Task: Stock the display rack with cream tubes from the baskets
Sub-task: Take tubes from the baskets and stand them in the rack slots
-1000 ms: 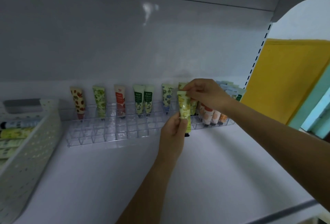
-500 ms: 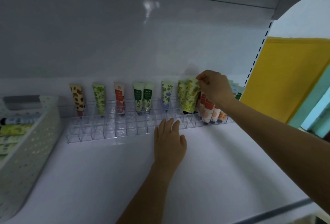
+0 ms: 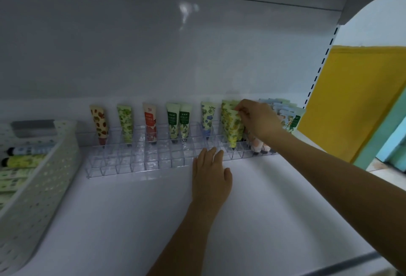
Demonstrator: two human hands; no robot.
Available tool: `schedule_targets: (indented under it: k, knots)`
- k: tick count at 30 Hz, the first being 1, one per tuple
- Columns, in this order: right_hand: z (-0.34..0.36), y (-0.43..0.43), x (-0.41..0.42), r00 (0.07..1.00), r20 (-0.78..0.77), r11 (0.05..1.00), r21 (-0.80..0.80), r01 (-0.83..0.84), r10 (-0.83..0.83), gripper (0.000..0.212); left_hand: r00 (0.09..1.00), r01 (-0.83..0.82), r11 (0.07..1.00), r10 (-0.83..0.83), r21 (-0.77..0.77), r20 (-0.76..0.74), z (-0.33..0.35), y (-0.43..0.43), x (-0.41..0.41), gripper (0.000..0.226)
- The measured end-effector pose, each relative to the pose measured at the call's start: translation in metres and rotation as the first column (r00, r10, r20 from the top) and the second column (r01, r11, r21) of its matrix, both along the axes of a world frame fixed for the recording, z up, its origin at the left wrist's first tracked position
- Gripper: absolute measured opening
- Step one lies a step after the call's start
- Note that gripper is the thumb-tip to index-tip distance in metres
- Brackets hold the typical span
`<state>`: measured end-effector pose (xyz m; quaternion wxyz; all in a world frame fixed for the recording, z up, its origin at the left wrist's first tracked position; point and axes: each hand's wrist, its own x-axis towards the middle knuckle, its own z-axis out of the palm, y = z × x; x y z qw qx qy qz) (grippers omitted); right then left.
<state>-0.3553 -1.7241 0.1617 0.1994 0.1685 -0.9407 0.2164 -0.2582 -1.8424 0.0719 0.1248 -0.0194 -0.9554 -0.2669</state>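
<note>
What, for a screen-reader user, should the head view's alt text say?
The right hand pinches the top of a yellow-green cream tube standing in a clear display rack, while the left hand lies flat at the rack's front edge. Other tubes line the back row; a white basket of tubes sits left.

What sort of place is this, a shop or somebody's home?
Probably a shop, or a mock-up of one. A white shelf with a slotted upright carries a clear display rack of cream tubes standing cap down. The right hand pinches a yellow-flowered tube there, and a basket holds more.
</note>
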Motion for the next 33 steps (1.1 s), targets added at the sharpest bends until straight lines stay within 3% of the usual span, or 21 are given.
schedule_targets:
  k: [8,12,15,22,27,33]
  knots:
    - [0.007,0.003,0.008,1.0,0.024,0.998,0.063,-0.013,0.012,0.027,0.999,0.013,0.999,-0.011,0.035,-0.041,-0.001,0.003,0.0,0.052]
    - [0.015,-0.005,0.019,0.988,-0.127,0.995,-0.034,-0.093,0.088,0.028,0.984,0.02,0.978,0.017,0.208,-0.179,0.015,0.005,0.009,0.059]
    - [0.027,-0.033,0.029,0.969,-0.144,0.97,-0.107,-0.218,0.202,0.026,0.948,0.034,0.94,0.077,0.339,-0.308,0.037,-0.006,0.019,0.069]
    - [0.036,-0.137,0.061,0.906,-0.056,0.854,-0.314,-0.415,0.42,0.02,0.856,-0.019,0.965,0.151,0.262,-0.494,0.092,-0.098,0.073,0.052]
    - [0.027,-0.209,0.089,0.795,0.032,0.761,-0.314,-0.568,0.606,0.018,0.867,-0.163,0.98,0.198,0.115,-0.458,0.126,-0.188,0.112,0.039]
    - [0.021,-0.288,0.104,0.65,0.142,0.664,-0.214,-0.716,0.746,0.023,0.925,-0.375,0.918,0.363,-0.13,-0.108,0.122,-0.3,0.103,0.041]
